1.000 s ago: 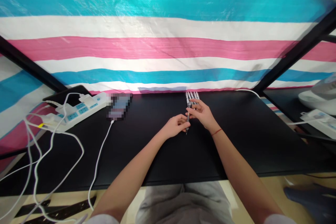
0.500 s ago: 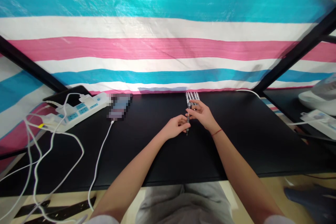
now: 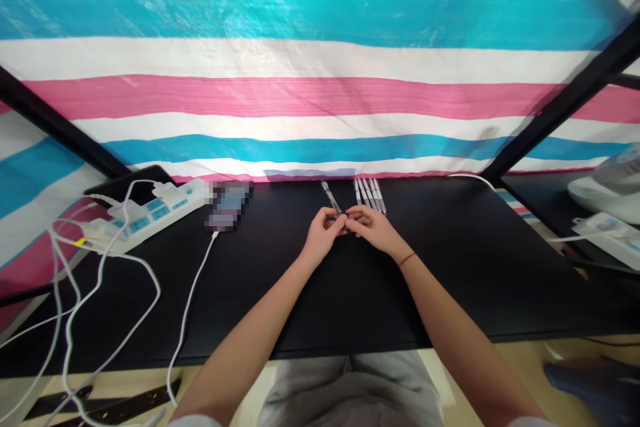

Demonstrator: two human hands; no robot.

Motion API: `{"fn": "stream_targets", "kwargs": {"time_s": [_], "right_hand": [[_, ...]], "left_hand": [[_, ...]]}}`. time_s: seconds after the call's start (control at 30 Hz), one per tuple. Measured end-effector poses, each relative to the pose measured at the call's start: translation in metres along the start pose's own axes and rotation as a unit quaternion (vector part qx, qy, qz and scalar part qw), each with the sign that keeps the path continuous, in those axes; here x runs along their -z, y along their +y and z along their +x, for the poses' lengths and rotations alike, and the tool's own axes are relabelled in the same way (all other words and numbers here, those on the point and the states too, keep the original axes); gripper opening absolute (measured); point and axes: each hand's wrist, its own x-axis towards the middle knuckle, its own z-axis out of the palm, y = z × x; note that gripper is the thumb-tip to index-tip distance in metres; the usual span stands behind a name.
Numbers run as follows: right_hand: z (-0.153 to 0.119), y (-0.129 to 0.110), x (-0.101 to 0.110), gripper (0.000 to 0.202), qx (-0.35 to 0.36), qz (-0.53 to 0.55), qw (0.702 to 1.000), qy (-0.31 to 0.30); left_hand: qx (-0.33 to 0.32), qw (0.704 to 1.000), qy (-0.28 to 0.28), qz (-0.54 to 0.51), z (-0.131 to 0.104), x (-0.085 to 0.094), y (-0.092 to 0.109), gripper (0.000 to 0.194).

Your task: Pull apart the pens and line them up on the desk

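Note:
A slim clear-barrelled pen (image 3: 331, 194) slants up and to the left out of my hands, its lower end hidden among the fingers. My left hand (image 3: 321, 235) is closed round its lower half. The fingers of my right hand (image 3: 376, 228) are pinched at that same lower end, fingertips close to those of the left; what exactly they grip there is hidden. Just beyond my right hand, several white-and-grey pens (image 3: 369, 193) lie side by side in a row on the black table (image 3: 360, 300).
At the left a white power strip (image 3: 157, 213) holds plugs and tangled white cables (image 3: 100, 273). A blurred-out phone (image 3: 229, 205) lies on the table with a charging cable attached. Striped sheeting (image 3: 320, 97) hangs behind. Another power strip (image 3: 613, 233) is at far right.
The pen was upright between my hands and now leans to the left. My right hand has moved down from its upper end to the lower end, uncovering the row of pens.

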Motion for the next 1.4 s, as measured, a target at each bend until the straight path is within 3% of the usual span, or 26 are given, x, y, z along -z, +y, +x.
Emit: {"fn": "stream_targets", "kwargs": {"time_s": [0.13,0.2,0.33,0.4,0.43,0.5,0.6,0.77,0.9,1.1,1.17,1.27,1.4], "right_hand": [[-0.004,-0.002,-0.012,0.02,0.059,-0.114,0.992,-0.018],[-0.003,-0.003,-0.011,0.02,0.068,-0.132,0.989,0.011],[0.0,0.001,0.018,0.02,0.035,-0.186,0.966,0.177],[0.001,0.005,0.04,0.018,-0.019,-0.253,0.931,0.264],[0.001,0.008,0.05,0.018,-0.055,-0.297,0.912,0.278],[0.0,0.013,0.065,0.02,-0.127,-0.371,0.883,0.257],[0.001,0.019,0.071,0.021,-0.177,-0.417,0.864,0.221],[0.003,0.019,0.065,0.024,-0.181,-0.437,0.857,0.203],[0.001,0.017,0.065,0.025,-0.172,-0.422,0.865,0.21],[0.001,0.016,0.051,0.023,-0.091,-0.409,0.864,0.279],[0.001,0.013,0.04,0.024,-0.041,-0.418,0.865,0.274],[0.0,0.008,0.018,0.025,0.028,-0.436,0.875,0.209],[-0.003,0.004,-0.013,0.022,0.084,-0.468,0.877,0.07]], "left_hand": [[-0.026,0.998,0.035,0.037,0.004,0.004,-0.003,0.033],[-0.033,0.998,0.028,0.04,0.005,0.003,-0.005,0.036],[-0.018,0.999,0.03,0.017,0.006,0.002,-0.005,0.038],[-0.006,1.0,0.021,0.013,0.006,0.003,-0.003,0.033],[-0.002,1.0,0.015,0.013,0.006,0.003,-0.003,0.033],[0.002,1.0,0.009,0.016,0.006,0.004,-0.002,0.032],[0.007,1.0,0.011,0.022,0.007,0.005,-0.003,0.029],[0.003,0.999,0.015,0.036,0.01,0.005,-0.01,0.025],[-0.047,0.99,0.019,0.128,0.012,0.012,-0.012,0.028],[-0.089,0.959,0.042,0.267,0.011,0.029,0.004,0.024],[-0.088,0.952,0.053,0.287,0.01,0.032,0.01,0.025],[-0.081,0.943,0.061,0.317,0.009,0.034,0.014,0.032],[-0.099,0.913,0.061,0.39,0.008,0.032,0.012,0.042]]}}
